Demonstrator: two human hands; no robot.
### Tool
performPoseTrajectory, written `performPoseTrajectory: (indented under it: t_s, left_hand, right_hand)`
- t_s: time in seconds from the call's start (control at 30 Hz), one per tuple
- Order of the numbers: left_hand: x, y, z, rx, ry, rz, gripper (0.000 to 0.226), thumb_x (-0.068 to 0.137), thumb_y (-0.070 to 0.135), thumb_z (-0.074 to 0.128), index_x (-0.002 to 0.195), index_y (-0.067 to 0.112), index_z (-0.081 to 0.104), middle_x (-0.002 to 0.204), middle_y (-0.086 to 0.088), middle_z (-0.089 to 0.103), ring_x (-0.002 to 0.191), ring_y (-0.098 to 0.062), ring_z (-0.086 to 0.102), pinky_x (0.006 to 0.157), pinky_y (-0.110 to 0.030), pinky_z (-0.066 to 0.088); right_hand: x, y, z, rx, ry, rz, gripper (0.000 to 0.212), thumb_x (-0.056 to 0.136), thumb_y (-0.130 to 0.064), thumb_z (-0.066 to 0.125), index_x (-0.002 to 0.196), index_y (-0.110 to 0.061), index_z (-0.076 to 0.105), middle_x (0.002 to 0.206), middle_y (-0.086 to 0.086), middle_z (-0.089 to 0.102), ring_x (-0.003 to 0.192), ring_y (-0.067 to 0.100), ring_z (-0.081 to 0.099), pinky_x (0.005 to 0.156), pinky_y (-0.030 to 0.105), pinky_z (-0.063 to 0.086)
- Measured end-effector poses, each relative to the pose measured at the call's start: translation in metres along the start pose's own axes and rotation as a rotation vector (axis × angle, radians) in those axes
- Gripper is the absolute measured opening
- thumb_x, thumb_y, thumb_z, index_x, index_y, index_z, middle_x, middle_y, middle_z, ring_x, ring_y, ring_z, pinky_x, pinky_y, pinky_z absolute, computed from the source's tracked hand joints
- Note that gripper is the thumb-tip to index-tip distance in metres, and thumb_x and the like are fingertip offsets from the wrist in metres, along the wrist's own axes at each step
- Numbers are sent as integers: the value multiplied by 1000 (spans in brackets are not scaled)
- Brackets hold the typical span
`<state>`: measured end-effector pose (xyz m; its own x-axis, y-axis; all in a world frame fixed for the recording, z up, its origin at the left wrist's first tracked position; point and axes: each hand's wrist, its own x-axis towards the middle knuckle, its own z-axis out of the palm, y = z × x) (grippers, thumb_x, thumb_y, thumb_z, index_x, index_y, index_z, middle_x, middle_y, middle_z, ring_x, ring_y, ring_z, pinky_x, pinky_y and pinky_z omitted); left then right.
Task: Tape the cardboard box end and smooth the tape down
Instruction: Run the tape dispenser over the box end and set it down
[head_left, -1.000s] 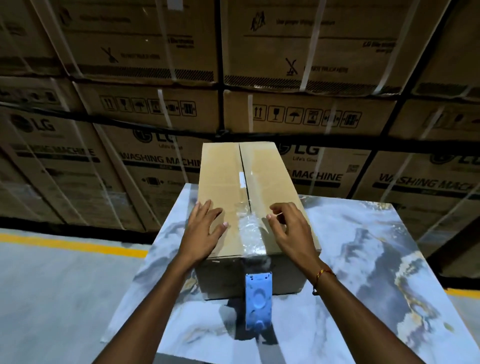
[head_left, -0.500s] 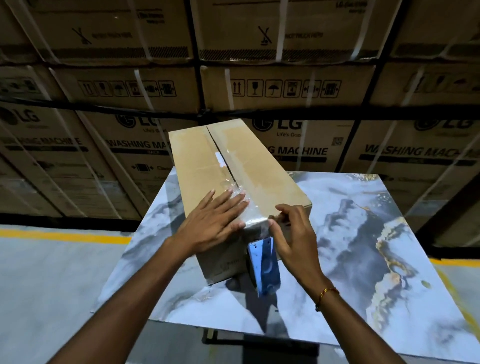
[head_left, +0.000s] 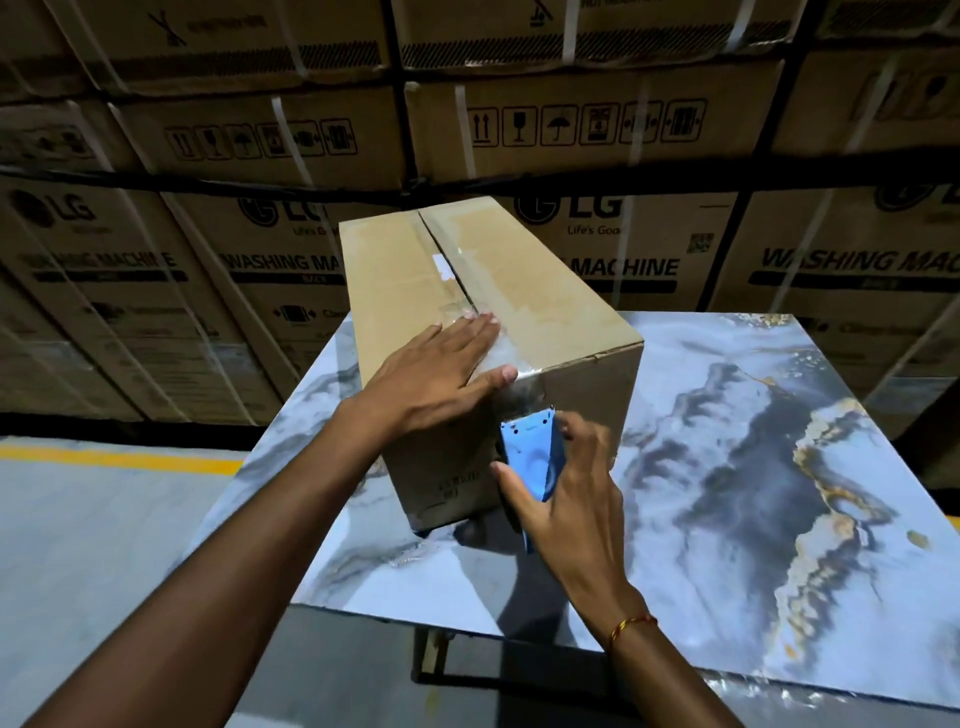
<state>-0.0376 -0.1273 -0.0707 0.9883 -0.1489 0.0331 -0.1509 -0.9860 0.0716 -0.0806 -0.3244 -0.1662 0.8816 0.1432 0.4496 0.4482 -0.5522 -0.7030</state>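
Observation:
A long brown cardboard box (head_left: 545, 291) lies on the marble-patterned table (head_left: 753, 467), its near end facing me. Clear tape (head_left: 501, 353) runs along the top seam and folds over the near top edge. My left hand (head_left: 436, 379) lies flat on the box top over the tape, fingers spread, thumb at the near edge. My right hand (head_left: 566, 499) grips a blue tape dispenser (head_left: 532, 457) pressed against the box's near end face, just below the top edge.
Stacked washing machine cartons (head_left: 675, 260) with white straps form a wall right behind the table. A grey floor with a yellow line (head_left: 114, 460) lies to the left. The table's front edge (head_left: 571, 644) is close to me, with a metal leg below.
The box has turned so its near end faces right of me. My left hand slid onto the taped seam. My right hand took hold of the dispenser and it sits against the end face.

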Motion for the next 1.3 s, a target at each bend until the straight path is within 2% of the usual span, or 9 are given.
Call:
performPoseTrajectory:
  t_s: [0.2,0.3,0.4,0.63,0.83,1.0,1.17,1.23,1.3]
  left_hand:
    - [-1,-1,-1,32,6,23,79,93,69,13,158,25,3,167,6,-1,153,-8,0,125,-36,4]
    - [0,-3,0,34,6,35,80,93,70,13,158,26,3,167,7,0,153,-8,1,124,-36,4]
    - [2,-3,0,47,6,36,79,94,69,15,158,24,5,167,5,1,153,-11,3,125,-40,6]
    - [-3,4,-2,22,38,38,78,96,67,18,159,21,8,167,2,5,154,-14,7,125,-42,9]
    - [-9,5,-11,17,-51,75,99,77,76,24,158,23,2,167,-3,-4,154,-19,2,124,-48,6]
    - [-1,0,-6,134,-33,96,95,91,58,54,158,23,-4,167,-8,-7,154,-23,0,123,-51,7]
    - [1,0,-3,137,-1,85,101,86,65,55,158,24,-2,167,-6,-5,154,-24,3,123,-52,8]
    - [2,-2,-3,135,12,81,102,83,69,54,158,25,0,168,-5,-3,154,-23,4,123,-52,10]
    - [4,-6,-1,143,17,84,105,80,74,52,158,26,1,168,-5,-1,154,-23,5,123,-53,13]
  right_hand:
    - [-20,12,14,-42,36,-115,58,90,-52,57,138,-27,36,116,5,51,74,27,64,45,39,55]
    - [-25,20,16,-62,64,-144,58,91,-54,51,141,-26,38,113,3,50,72,18,59,44,27,54]
    - [-34,25,13,-79,102,-160,57,91,-48,61,140,-25,42,113,1,49,72,14,55,48,18,42]
    - [-57,31,8,-125,86,-112,57,91,-47,64,141,-28,46,113,-1,52,77,21,61,52,26,45]
    - [-44,16,-18,-195,-53,-50,49,91,-56,54,135,-39,45,113,-4,51,91,26,62,70,40,53]
    - [-16,8,-46,-205,-197,-39,42,89,-52,58,128,-36,55,115,-2,59,105,23,60,86,38,50]
    - [12,3,-55,-107,-329,22,45,76,-61,60,116,-41,61,112,-1,70,96,21,69,88,39,56]
    - [24,3,-55,-114,-380,55,42,77,-58,65,114,-40,67,107,2,73,91,21,70,82,36,57]
    - [27,9,-51,-154,-488,80,41,80,-53,70,116,-35,71,111,6,74,97,22,69,87,36,55]
